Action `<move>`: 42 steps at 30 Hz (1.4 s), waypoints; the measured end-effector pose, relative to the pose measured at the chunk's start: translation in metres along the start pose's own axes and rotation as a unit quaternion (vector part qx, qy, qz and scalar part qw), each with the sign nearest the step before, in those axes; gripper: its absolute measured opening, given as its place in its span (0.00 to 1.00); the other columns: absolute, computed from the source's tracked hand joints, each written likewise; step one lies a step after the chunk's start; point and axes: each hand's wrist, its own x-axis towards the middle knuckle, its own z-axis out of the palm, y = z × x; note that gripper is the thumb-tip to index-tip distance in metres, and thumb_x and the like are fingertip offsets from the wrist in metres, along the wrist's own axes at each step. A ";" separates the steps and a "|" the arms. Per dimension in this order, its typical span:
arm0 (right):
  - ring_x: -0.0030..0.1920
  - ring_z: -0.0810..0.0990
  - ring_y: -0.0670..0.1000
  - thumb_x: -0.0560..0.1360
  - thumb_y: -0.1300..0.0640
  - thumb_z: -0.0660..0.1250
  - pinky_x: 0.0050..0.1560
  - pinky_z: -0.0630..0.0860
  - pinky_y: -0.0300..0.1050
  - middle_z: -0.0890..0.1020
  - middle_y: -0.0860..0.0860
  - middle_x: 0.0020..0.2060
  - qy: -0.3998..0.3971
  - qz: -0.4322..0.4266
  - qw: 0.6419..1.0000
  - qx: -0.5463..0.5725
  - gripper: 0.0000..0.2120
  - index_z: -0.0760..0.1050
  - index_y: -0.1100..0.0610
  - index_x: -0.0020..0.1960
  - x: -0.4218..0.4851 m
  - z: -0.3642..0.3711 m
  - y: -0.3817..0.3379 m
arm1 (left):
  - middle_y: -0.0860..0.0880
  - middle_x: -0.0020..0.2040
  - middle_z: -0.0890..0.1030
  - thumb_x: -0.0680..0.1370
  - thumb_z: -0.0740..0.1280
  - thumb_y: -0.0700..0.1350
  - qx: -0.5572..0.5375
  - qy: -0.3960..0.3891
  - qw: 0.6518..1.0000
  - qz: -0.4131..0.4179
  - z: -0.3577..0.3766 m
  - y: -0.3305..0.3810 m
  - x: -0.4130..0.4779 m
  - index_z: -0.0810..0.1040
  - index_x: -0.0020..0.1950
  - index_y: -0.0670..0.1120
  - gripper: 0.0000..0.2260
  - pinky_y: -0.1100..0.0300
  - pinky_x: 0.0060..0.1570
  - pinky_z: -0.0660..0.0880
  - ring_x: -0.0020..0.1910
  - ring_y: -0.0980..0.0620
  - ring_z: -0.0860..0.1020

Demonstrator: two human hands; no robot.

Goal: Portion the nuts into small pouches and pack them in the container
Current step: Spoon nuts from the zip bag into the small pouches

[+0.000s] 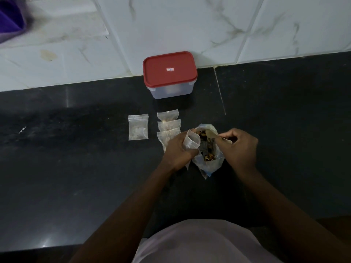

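Three filled pouches (168, 126) lie just beyond our left hand (178, 149), which grips a small open pouch (192, 141). Our right hand (238, 147) pinches a spoon (210, 134) over the nut bag (208, 158) between our hands. Farther ahead on the worktop (76, 168) the container (170, 74) sits lidded; we judge packing is still to do.

Pouches (168, 124) left of bag (209, 160), open counter (284, 120) right

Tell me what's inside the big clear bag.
Brown and dark nuts, plus a pale spoon the right hand holds. The bag's crumpled plastic hides whatever lies deeper.
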 end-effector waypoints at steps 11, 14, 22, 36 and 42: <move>0.37 0.80 0.43 0.72 0.55 0.76 0.36 0.81 0.47 0.81 0.45 0.38 0.006 -0.014 0.999 -0.035 0.06 0.79 0.53 0.42 -0.003 0.010 -0.004 | 0.55 0.56 0.79 0.75 0.72 0.38 -0.005 -0.047 0.997 -0.063 0.002 0.007 0.008 0.71 0.68 0.53 0.24 0.65 0.45 0.75 0.54 0.58 0.78; 0.37 0.79 0.46 0.71 0.61 0.77 0.35 0.79 0.46 0.80 0.48 0.39 0.009 -0.072 0.996 -0.058 0.07 0.78 0.55 0.42 -0.008 0.008 -0.003 | 0.55 0.57 0.79 0.75 0.73 0.39 -0.003 -0.047 0.997 -0.064 0.002 0.006 0.008 0.71 0.69 0.53 0.24 0.67 0.43 0.75 0.54 0.58 0.78; 0.39 0.82 0.41 0.72 0.58 0.76 0.38 0.80 0.36 0.83 0.44 0.39 -0.020 0.026 0.999 0.002 0.03 0.83 0.54 0.45 0.001 0.010 0.000 | 0.55 0.57 0.79 0.75 0.73 0.37 -0.014 -0.047 0.997 -0.066 0.001 -0.002 0.012 0.72 0.68 0.51 0.24 0.65 0.48 0.79 0.56 0.58 0.79; 0.41 0.84 0.40 0.73 0.58 0.77 0.41 0.81 0.37 0.85 0.44 0.40 -0.030 0.107 0.992 0.055 0.03 0.84 0.54 0.46 0.004 0.010 0.000 | 0.45 0.65 0.80 0.67 0.71 0.41 -0.115 -0.070 0.983 -0.123 0.001 -0.006 0.017 0.72 0.70 0.50 0.31 0.41 0.64 0.78 0.65 0.44 0.79; 0.42 0.85 0.45 0.71 0.59 0.78 0.42 0.83 0.44 0.86 0.47 0.39 -0.041 0.295 0.938 0.177 0.04 0.86 0.53 0.45 0.017 0.015 0.007 | 0.48 0.64 0.80 0.66 0.70 0.42 -0.097 -0.063 0.986 -0.124 0.001 -0.002 0.016 0.72 0.70 0.51 0.32 0.45 0.62 0.79 0.64 0.47 0.79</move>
